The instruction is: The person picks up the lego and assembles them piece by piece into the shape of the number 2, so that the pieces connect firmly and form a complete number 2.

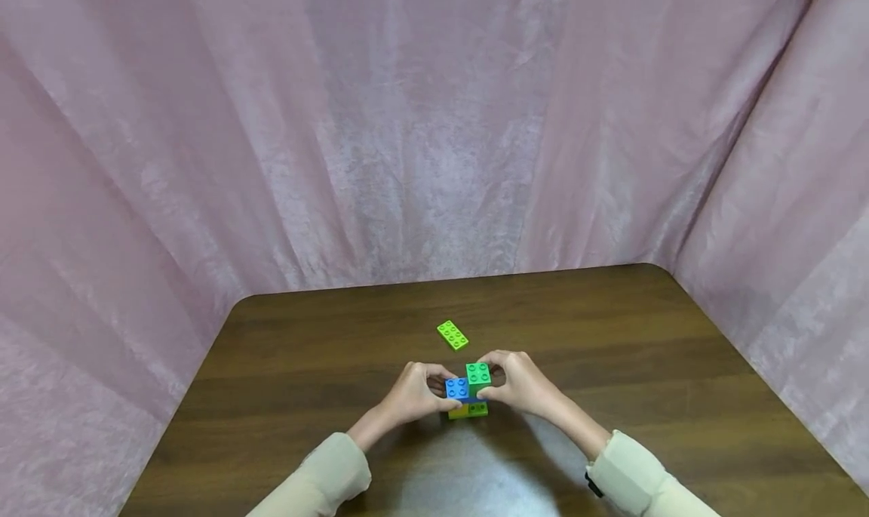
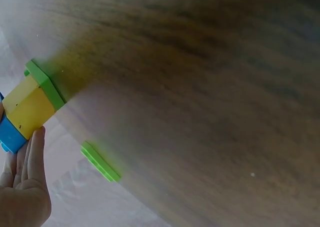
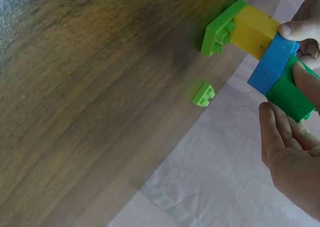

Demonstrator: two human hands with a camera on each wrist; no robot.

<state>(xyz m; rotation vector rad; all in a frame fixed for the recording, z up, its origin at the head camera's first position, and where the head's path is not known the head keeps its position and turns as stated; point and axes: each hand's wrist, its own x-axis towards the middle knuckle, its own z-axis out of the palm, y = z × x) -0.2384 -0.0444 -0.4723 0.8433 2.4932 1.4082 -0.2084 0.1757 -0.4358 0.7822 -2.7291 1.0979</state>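
A small stack of blocks stands on the table between both hands. Its light green base (image 3: pixel 222 29) carries a yellow part (image 3: pixel 256 31), a blue block (image 3: pixel 272 64) lies across that, and a darker green block (image 3: pixel 290 89) tops the blue block's right half. My left hand (image 1: pixel 414 392) pinches the blue block (image 1: pixel 457 387) at its left end, thumb in front and fingers behind. With thumb and fingers, my right hand (image 1: pixel 523 385) grips the green block (image 1: pixel 478 374). In the left wrist view the left hand's fingers (image 2: pixel 36 157) lie along the blue and yellow sides.
A flat light green plate (image 1: pixel 452 335) with studs lies on the wooden table (image 1: pixel 305 351), a little behind the stack. Pink curtains (image 1: pixel 421 124) hang behind the table and along its sides.
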